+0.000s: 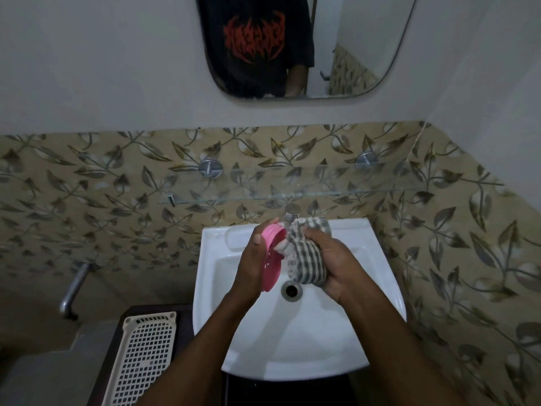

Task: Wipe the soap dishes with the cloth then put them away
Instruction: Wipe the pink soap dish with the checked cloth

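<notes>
Over the white sink (377,291), my left hand (252,259) grips a pink oval soap dish (272,259) held on edge, its perforated inside facing right. My right hand (336,265) is closed on a bunched grey-and-white checked cloth (307,259), which presses against the inside of the dish. Both hands hang just above the drain (291,290) and in front of the chrome tap (291,215). The far end of the dish is partly hidden by my left fingers.
A cream perforated plastic tray (143,358) lies on a dark stand left of the sink. A glass shelf (292,194) on two chrome mounts runs above the tap. A chrome wall tap (73,288) sticks out at the left. A mirror (292,45) hangs above.
</notes>
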`<state>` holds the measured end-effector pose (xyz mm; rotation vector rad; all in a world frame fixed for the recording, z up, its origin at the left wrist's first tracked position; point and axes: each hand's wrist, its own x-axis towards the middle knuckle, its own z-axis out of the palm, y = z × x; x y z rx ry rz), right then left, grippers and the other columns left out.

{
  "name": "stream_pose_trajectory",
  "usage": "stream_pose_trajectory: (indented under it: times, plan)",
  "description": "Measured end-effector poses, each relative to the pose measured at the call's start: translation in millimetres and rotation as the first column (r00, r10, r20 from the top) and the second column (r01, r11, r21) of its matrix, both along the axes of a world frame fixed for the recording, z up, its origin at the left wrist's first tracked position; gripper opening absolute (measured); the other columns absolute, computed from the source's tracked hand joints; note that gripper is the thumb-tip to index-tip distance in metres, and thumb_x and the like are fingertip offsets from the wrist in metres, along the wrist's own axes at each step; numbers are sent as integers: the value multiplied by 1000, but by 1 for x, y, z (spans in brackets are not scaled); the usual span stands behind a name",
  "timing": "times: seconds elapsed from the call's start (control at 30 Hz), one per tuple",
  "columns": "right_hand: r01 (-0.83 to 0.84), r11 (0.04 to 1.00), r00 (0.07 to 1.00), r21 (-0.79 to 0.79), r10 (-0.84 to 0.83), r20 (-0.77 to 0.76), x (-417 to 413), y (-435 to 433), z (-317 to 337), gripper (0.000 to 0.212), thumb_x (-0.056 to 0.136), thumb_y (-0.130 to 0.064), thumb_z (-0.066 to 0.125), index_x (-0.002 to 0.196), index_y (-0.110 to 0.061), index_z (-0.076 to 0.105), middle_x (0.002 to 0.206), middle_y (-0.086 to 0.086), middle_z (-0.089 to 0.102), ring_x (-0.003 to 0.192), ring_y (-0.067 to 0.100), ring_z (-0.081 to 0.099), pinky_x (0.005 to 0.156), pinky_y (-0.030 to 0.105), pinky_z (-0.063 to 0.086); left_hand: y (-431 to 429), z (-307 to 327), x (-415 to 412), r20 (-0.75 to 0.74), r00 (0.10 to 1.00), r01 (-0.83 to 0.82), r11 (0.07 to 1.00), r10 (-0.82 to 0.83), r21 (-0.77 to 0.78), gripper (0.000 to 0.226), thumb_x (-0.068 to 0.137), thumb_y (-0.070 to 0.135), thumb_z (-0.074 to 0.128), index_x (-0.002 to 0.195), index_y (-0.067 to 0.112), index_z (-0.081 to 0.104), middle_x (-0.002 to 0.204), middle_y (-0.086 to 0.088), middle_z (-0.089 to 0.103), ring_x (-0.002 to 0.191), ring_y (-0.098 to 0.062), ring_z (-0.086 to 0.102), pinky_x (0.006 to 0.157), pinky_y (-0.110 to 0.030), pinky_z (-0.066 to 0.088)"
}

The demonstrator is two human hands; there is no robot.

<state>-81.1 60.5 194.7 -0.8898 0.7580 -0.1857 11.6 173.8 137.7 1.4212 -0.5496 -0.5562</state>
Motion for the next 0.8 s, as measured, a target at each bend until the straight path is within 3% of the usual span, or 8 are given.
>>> stream_pose_trajectory:
  times: [0.07,0.17,0.27,0.33,0.43,0.6,0.67,0.8]
  plan:
    - [36,892,992,-450,-86,-91,-5,-1,1,28,81,-39,74,97,-16,71,88,4,77,82,22,74,78,38,59,2,0,4,135,991,1,998,-9,65,76,79,82,32,130,28,49,115,11,67,103,-11,65,87,-33,55]
    - [-127,473,990,-872,13,-137,-9,15,13,18,79,-37,77,87,-23,67,87,-8,70,78,6,66,71,19,51,6,2,8,235,970,36,993,-63,116,80,76,84,37,126,23,53,117,4,66,108,-20,64,94,-51,52]
    - [-135,222,990,-966,64,-124,-7,19,17,25,76,-36,79,95,-21,71,94,-4,67,85,14,64,79,28,52,16,12,5,381,916,77,987,-126,143,80,80,81,32,121,16,54,113,10,64,106,-13,63,91,-37,52]
    - [-141,235,989,-962,1,-145,-6,6,22,22,76,-41,78,85,-23,68,85,-4,64,81,16,62,75,32,51,20,18,2,499,851,87,981,-164,174,79,74,82,44,120,19,51,105,15,62,94,-10,62,77,-26,51]
    - [-173,237,984,-956,-9,-180,-9,-4,27,25,76,-45,76,70,-31,57,75,-6,61,74,16,60,70,34,51,22,16,8,515,838,65,970,-180,234,69,62,55,77,119,27,48,104,14,61,92,-16,61,76,-35,52]
    - [-137,-80,961,-987,232,-152,-21,30,29,29,66,-37,74,94,-33,70,96,-16,64,78,8,63,66,33,54,22,16,10,553,819,-8,961,-151,276,49,71,22,70,115,37,55,106,18,61,101,14,55,89,-19,50]
    - [-111,-46,980,-993,163,-117,-17,30,26,24,70,-37,74,93,-30,71,93,-14,64,78,8,62,69,30,54,21,15,12,617,767,-20,954,-177,299,44,75,24,65,118,30,58,113,19,60,108,10,55,91,-22,49]
    - [-111,289,989,-951,-65,-135,-3,4,22,17,82,-35,73,76,-21,66,75,-6,62,72,15,59,64,17,42,22,20,6,565,810,52,978,-159,201,53,77,23,77,123,24,50,109,17,62,95,-14,64,80,-24,52]
